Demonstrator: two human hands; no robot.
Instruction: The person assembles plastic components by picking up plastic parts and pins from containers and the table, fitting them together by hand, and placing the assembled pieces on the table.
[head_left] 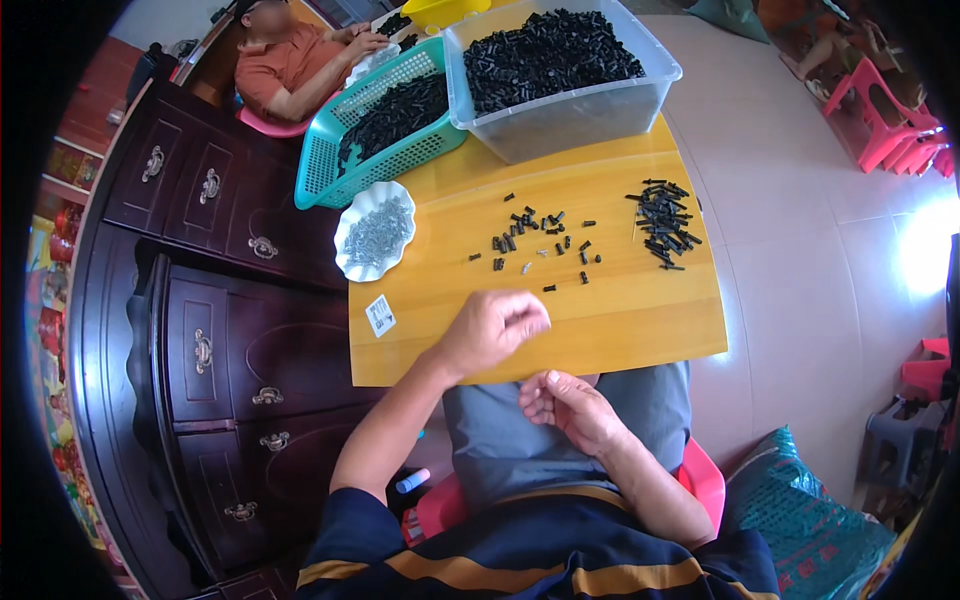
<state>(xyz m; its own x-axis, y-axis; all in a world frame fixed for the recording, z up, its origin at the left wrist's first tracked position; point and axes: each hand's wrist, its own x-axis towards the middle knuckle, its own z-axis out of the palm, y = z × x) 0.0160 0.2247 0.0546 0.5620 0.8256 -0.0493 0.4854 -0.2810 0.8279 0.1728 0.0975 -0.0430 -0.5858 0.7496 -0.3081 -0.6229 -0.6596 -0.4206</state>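
Observation:
My left hand (492, 330) is over the table's near edge, its fingers curled together; whatever they may hold is hidden. Just below that edge, above my lap, my right hand (572, 408) has its thumb pressed to bent fingers, and I cannot make out anything between them. Beyond the hands, small black cylindrical parts (508, 242) lie scattered on the yellow wooden table (620, 325), with a few clear bits among them. A heap of longer black pieces (664, 222) sits near the right edge. A white scalloped dish (345, 262) of small clear or silvery pieces stands at the left.
At the table's far side are a green basket (312, 185) and a translucent bin (570, 130), both filled with black parts. A white label (380, 316) lies front left. Dark drawers (225, 330) line the left. Another person (300, 65) sits at far left, handling things.

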